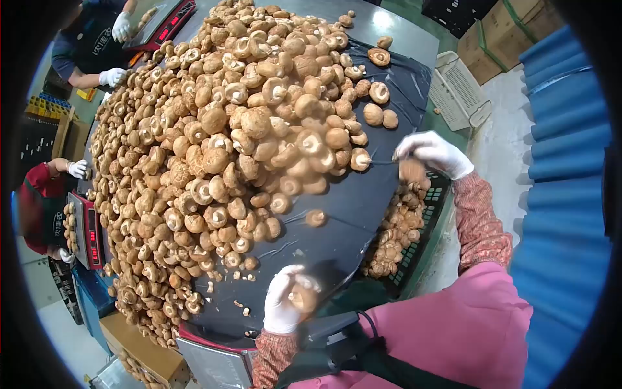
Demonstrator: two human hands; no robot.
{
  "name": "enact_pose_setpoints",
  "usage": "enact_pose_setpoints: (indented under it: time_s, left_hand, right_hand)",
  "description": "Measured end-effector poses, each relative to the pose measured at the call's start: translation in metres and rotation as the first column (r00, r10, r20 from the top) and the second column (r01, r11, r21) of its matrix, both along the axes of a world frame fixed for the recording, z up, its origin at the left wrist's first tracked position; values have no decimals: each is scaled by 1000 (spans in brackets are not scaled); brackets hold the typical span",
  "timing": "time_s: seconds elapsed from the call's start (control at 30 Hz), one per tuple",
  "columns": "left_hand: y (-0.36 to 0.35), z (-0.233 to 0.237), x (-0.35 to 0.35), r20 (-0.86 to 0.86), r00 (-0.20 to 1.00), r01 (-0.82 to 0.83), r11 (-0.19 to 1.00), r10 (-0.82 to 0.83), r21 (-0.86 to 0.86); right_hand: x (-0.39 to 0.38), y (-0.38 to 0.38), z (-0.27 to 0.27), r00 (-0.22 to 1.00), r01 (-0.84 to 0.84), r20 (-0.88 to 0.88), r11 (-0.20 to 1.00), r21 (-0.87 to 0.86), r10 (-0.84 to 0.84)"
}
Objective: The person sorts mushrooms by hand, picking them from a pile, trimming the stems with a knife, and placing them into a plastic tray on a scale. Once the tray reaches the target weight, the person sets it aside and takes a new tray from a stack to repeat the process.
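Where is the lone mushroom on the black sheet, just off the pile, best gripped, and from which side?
Probably across the cap of the lone mushroom, fingers on opposite rim edges, coming straight down from above. It lies flat and apart from the pile, with bare black sheet all around it.

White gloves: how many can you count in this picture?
6. The wearer's left hand, holding a mushroom, and right hand; two on the co-worker at top left; two on the co-worker at the left edge. Others may be hidden.
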State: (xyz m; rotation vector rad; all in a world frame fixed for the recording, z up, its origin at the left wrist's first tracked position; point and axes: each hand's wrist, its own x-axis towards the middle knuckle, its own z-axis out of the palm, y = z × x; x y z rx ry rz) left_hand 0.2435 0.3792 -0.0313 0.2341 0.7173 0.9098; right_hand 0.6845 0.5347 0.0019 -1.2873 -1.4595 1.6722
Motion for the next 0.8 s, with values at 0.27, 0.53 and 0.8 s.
enact_pose_setpoints:
  time_s: [0.27,0.53,0.8]
  left_hand:
    - [5,-3,13,-35,992,119,990,-122,-76]
    - [1,2,2,-116,992,43,995,-53,-90]
    - [13,10,8,-147,982,121,993,-121,-11]
  right_hand:
    - [-29,104,-60,399,-142,683,695,705,-612]
    - [-17,135,-70,574,34,588,734,678,-570]
    - [-57,84,-6,857,392,-460,873,289,-232]
